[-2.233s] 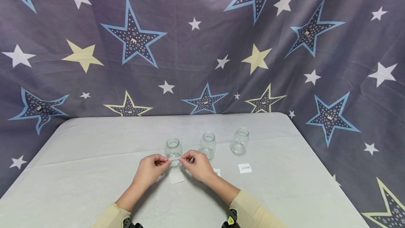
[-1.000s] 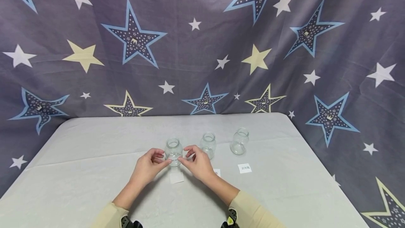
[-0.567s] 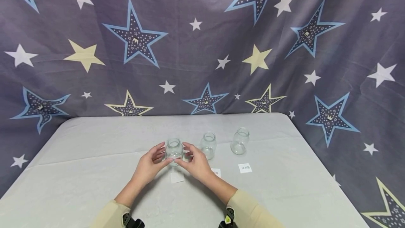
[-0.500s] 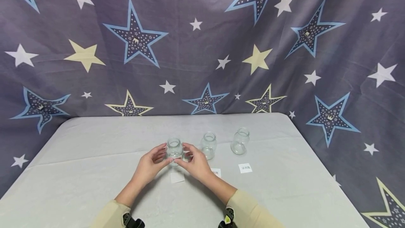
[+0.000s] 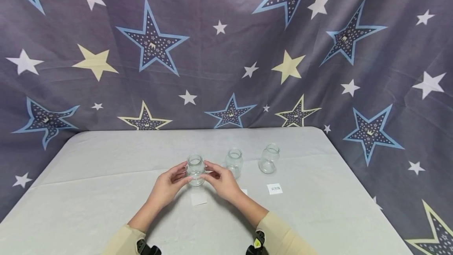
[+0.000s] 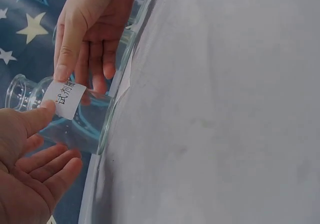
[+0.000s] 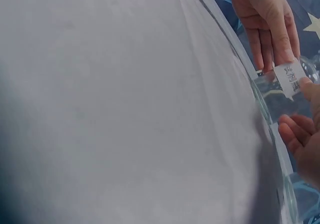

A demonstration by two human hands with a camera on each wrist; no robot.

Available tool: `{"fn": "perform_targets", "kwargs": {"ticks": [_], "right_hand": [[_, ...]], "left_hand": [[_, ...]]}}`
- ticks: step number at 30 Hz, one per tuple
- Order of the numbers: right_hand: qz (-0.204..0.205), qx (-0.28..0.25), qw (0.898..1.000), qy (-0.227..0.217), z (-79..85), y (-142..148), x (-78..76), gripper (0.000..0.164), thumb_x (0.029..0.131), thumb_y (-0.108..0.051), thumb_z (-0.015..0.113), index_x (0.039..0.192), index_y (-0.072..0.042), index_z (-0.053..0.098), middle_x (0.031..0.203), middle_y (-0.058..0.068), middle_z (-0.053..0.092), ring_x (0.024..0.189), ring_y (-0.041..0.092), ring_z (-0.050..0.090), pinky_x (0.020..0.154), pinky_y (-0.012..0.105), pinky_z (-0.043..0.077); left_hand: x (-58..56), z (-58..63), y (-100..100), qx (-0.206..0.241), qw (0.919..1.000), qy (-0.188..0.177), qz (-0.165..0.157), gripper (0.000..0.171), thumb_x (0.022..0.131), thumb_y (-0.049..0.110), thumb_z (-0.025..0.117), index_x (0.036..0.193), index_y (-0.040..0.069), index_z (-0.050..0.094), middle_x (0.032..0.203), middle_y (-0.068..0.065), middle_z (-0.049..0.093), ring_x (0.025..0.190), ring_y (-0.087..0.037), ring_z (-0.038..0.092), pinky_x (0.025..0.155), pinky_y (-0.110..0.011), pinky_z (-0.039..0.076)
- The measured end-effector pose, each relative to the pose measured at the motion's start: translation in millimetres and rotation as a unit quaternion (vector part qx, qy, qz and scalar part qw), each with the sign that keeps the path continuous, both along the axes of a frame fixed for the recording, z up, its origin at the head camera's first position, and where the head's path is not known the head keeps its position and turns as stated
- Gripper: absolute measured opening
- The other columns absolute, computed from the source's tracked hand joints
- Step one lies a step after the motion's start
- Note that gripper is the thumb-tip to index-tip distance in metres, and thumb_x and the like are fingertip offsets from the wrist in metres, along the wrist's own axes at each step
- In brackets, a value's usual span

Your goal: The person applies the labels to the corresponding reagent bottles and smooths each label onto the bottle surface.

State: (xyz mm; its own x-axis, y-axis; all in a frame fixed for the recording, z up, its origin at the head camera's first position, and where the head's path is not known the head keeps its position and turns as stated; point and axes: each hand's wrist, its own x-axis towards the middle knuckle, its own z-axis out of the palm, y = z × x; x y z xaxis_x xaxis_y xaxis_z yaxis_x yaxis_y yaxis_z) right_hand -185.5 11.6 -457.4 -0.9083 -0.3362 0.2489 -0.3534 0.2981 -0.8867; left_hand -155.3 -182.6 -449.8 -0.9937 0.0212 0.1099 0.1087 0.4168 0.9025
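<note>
Head view: a clear glass jar (image 5: 196,170) is held upright on the desk (image 5: 99,204) between the left hand (image 5: 167,187) and right hand (image 5: 223,184), each grip curved round its sides with the thumb at its front. Against that front a white label (image 6: 65,99) with dark characters is pressed by both thumbs. To the jar's right a second jar (image 5: 234,163) and a third jar (image 5: 269,160) are stood, and a white slip (image 5: 199,198) is laid just before it.
</note>
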Motion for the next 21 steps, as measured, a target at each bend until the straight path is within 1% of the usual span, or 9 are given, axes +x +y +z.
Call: {"fn": "perform_targets", "kwargs": {"ticks": [2, 3, 5, 9, 12, 15, 19, 21], "right_hand": [[0.005, -0.005, 1.0, -0.005, 0.7, 1.6, -0.5, 0.043, 0.087, -0.02, 0.066, 0.127, -0.007, 0.057, 0.11, 0.014, 0.068, 0.088, 0.024, 0.067, 0.075, 0.021, 0.052], [0.006, -0.004, 1.0, -0.008, -2.9, 2.3, -3.0, 0.043, 0.087, -0.022, 0.065, 0.128, -0.009, 0.057, 0.111, 0.013, 0.068, 0.09, 0.022, 0.067, 0.075, 0.018, 0.051], [0.009, -0.008, 1.0, -0.014, -2.8, 3.1, -3.7, 0.042, 0.088, -0.021, 0.065, 0.128, -0.009, 0.057, 0.112, 0.013, 0.067, 0.093, 0.023, 0.067, 0.077, 0.018, 0.051], [0.012, -0.017, 1.0, -0.012, -3.4, 3.1, -3.7, 0.04, 0.087, -0.018, 0.065, 0.125, -0.007, 0.059, 0.112, 0.015, 0.067, 0.097, 0.027, 0.067, 0.079, 0.021, 0.052], [0.014, -0.025, 1.0, -0.006, -4.9, 2.2, -3.2, 0.04, 0.086, -0.015, 0.067, 0.123, -0.003, 0.06, 0.11, 0.018, 0.067, 0.095, 0.03, 0.067, 0.08, 0.025, 0.053], [0.019, -0.034, 0.999, -0.01, -7.1, 0.7, -3.3, 0.042, 0.083, -0.012, 0.07, 0.122, 0.0, 0.059, 0.109, 0.02, 0.067, 0.09, 0.032, 0.068, 0.077, 0.025, 0.054], [0.015, -0.034, 0.999, -0.02, -10.0, -2.3, -3.7, 0.049, 0.078, -0.009, 0.074, 0.123, -0.001, 0.056, 0.105, 0.019, 0.067, 0.087, 0.031, 0.067, 0.073, 0.02, 0.052], [0.008, -0.03, 0.999, -0.018, -11.2, -4.3, -3.8, 0.051, 0.076, -0.009, 0.076, 0.122, -0.002, 0.056, 0.102, 0.018, 0.067, 0.086, 0.031, 0.066, 0.072, 0.02, 0.052]], "left_hand": [[0.5, 0.0, -0.9, -0.002, 1.0, 0.007, -0.003, 0.053, 0.084, 0.014, 0.069, 0.132, 0.004, 0.051, 0.121, -0.021, 0.061, 0.11, -0.033, 0.061, 0.088, -0.029, 0.051], [0.8, -0.3, -1.3, -0.001, 0.9999, 0.011, -0.004, 0.052, 0.084, 0.013, 0.069, 0.132, 0.003, 0.051, 0.121, -0.021, 0.061, 0.109, -0.033, 0.061, 0.088, -0.029, 0.051], [1.2, -0.4, -2.2, -0.002, 0.9999, 0.013, -0.005, 0.052, 0.084, 0.011, 0.068, 0.132, 0.003, 0.051, 0.12, -0.022, 0.061, 0.109, -0.033, 0.061, 0.088, -0.029, 0.051], [1.3, -0.9, -3.7, 0.003, 0.9999, 0.002, -0.012, 0.055, 0.084, 0.005, 0.066, 0.135, 0.001, 0.045, 0.121, -0.025, 0.059, 0.11, -0.035, 0.06, 0.09, -0.03, 0.05], [1.6, -1.4, -4.3, 0.005, 0.9998, -0.006, -0.016, 0.058, 0.084, 0.003, 0.067, 0.136, -0.002, 0.043, 0.123, -0.027, 0.058, 0.111, -0.037, 0.059, 0.091, -0.031, 0.05], [1.0, -1.9, -2.9, 0.007, 0.9999, -0.009, -0.011, 0.056, 0.082, 0.005, 0.069, 0.132, -0.003, 0.047, 0.121, -0.026, 0.059, 0.11, -0.036, 0.06, 0.09, -0.032, 0.05], [-1.0, -2.2, 1.1, 0.002, 1.0, -0.008, 0.003, 0.051, 0.08, 0.005, 0.071, 0.127, -0.004, 0.052, 0.118, -0.025, 0.061, 0.107, -0.035, 0.061, 0.09, -0.034, 0.051], [-1.7, -2.1, 2.5, -0.002, 0.9999, -0.011, 0.01, 0.05, 0.08, 0.005, 0.071, 0.125, -0.005, 0.052, 0.116, -0.025, 0.062, 0.106, -0.035, 0.062, 0.089, -0.034, 0.051]]}}
